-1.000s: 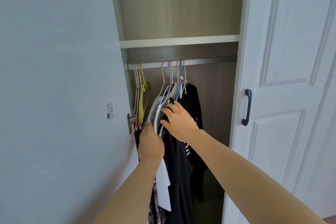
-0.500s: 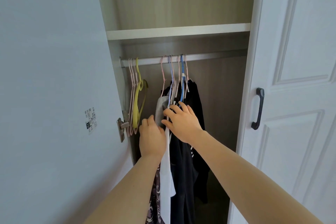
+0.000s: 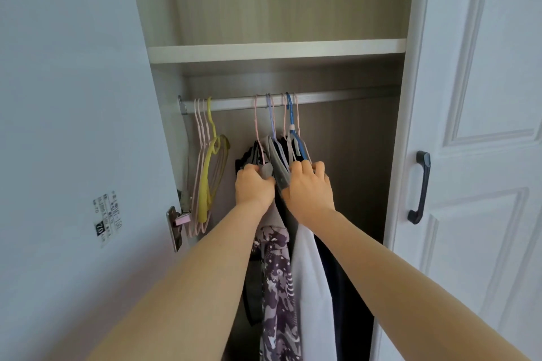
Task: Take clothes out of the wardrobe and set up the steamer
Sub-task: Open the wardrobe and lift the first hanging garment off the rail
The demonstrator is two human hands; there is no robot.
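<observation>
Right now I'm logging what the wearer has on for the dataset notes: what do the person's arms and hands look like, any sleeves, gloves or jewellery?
Both forearms are bare as far as the frame shows, with no sleeve edge in view. The left hand and right hand wear no gloves. No watch, bracelet or ring is visible on the wrists or on the fingers that show. No markings can be made out.

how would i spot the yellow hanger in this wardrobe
Follow the metal rail under the shelf to its left end, by the open door's hinge. A bunch of empty hangers hangs there, apart from the clothes; the yellow hanger is the only bright one among pale pink ones.
</observation>
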